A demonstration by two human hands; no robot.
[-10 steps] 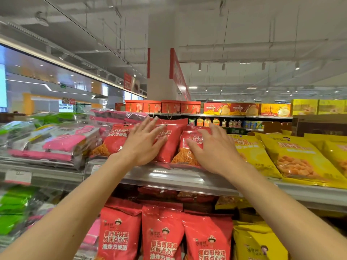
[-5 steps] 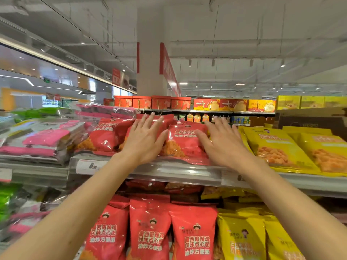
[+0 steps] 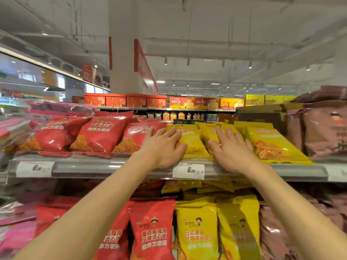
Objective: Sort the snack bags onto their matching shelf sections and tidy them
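Observation:
On the upper shelf, red snack bags lie in a row on the left and yellow snack bags on the right. My left hand rests flat, fingers straight, on the leftmost yellow bag, its fingertips reaching the neighbouring red bag. My right hand lies flat with spread fingers on the second yellow bag. Neither hand curls around a bag.
Below stand more red bags and yellow bags. Pink packs lie at the left, brown bags at the right. Price tags are clipped to the shelf edge. Boxed goods line a far shelf.
Both hands have moved right along the upper shelf, from the red bags onto the yellow bags. The view has shifted right with them.

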